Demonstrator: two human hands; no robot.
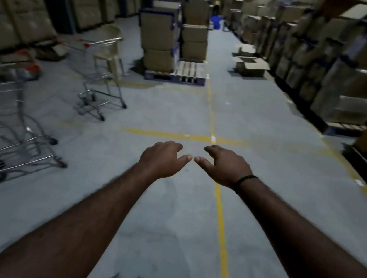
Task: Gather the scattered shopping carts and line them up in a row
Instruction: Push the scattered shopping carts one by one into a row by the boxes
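Both arms are stretched out straight over the floor [189, 223]. The left hand [163, 157] and right hand [223, 166] sit side by side, thumbs almost touching. Their fingers [174, 146] are loosely curled and hold nothing. There's a black band [244, 180] on the right wrist.

Both carts are off to the left, well apart from the hands. The near cart [21, 148] is by the left edge and pretty blurry. The far cart [93, 98] is further back, in front of stacked boxes [160, 35] on a pallet [177, 75]. A yellow line [222, 240] runs up the aisle under the right hand.
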